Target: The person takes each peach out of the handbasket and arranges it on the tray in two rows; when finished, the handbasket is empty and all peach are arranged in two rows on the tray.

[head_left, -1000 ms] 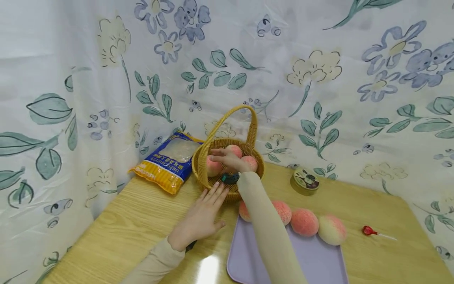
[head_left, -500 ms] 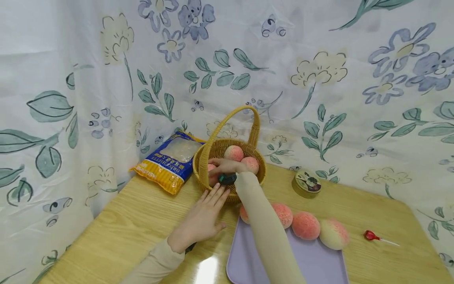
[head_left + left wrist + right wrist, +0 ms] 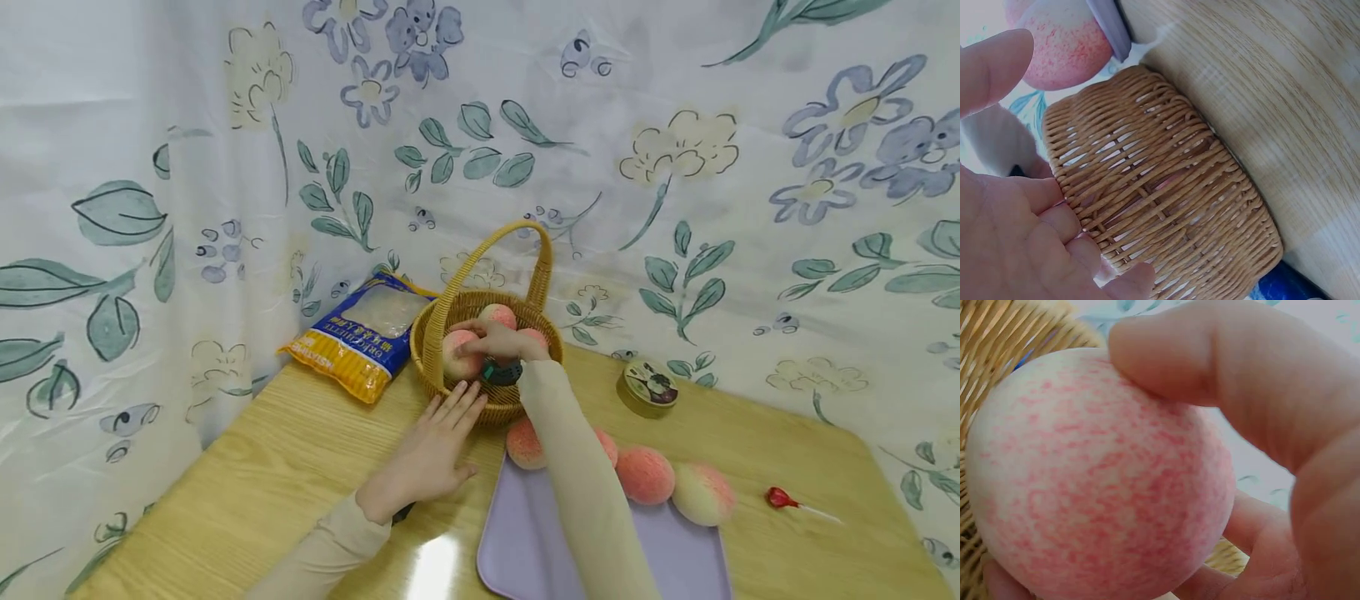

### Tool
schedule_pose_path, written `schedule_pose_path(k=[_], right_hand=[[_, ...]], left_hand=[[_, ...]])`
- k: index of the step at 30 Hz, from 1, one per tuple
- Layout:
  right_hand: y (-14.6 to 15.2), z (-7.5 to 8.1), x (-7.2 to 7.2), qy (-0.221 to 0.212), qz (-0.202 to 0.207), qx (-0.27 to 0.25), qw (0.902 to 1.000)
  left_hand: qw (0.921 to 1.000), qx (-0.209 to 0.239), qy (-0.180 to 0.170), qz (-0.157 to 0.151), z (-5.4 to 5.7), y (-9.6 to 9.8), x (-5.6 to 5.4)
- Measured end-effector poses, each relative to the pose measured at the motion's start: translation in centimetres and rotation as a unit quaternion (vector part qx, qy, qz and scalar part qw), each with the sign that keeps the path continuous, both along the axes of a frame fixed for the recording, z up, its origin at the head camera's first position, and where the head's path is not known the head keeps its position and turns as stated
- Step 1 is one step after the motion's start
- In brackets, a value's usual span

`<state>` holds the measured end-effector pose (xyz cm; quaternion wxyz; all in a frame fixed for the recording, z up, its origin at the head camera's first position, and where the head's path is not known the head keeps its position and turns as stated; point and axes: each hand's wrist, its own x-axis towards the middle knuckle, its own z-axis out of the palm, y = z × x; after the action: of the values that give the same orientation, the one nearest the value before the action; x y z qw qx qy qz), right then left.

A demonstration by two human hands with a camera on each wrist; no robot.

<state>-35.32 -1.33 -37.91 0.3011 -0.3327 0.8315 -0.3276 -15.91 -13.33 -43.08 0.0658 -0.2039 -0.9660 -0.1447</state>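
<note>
My right hand (image 3: 498,340) reaches into a yellow wicker basket (image 3: 431,379) and grips a pink-and-cream peach (image 3: 459,357). In the right wrist view, the thumb lies over the top of this peach (image 3: 1097,481), and other fingers curl under it. Two more peaches, one at the back (image 3: 497,314) and one on the right (image 3: 534,336), sit inside the basket, partly covered by the hand. My left hand (image 3: 423,458) rests its straight fingers against the basket's front rim. The left wrist view has those fingertips touching the woven side (image 3: 1160,181).
A lilac tray (image 3: 517,533) holds several peaches (image 3: 647,475) along its far edge, partly behind my right sleeve. A blue-and-yellow pasta bag (image 3: 360,333) lies left of the basket. A round tin (image 3: 649,385) and a red lollipop (image 3: 782,497) are to the right.
My right hand went down onto the left peach in the basket, took hold of it, and has shifted slightly up and right with it. The left hand stays at the rim.
</note>
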Motion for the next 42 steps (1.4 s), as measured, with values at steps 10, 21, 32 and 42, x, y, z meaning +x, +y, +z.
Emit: schedule_pose_path(k=[10,21,32,42], right_hand=[[5.2,3.4,1.8,-0.097,-0.075,-0.128,0.9843],[10.9,4.1,7.0,-0.110,-0.148,-0.172,0.9676],[14.5,1.5,12.4,-0.048,-0.109,-0.157,0.9805],[15.3,-0.9,15.0,-0.077,-0.107,-0.178,0.9752]], left_hand=[[0.9999,-0.004,-0.012,0.002,0.1,0.2,-0.2],[0.9999,0.006,0.011,-0.002,-0.2,0.1,-0.3],[0.9992,0.011,0.039,-0.006,-0.2,0.2,-0.4],[0.9993,0.001,0.038,-0.009,-0.3,0.4,-0.5]])
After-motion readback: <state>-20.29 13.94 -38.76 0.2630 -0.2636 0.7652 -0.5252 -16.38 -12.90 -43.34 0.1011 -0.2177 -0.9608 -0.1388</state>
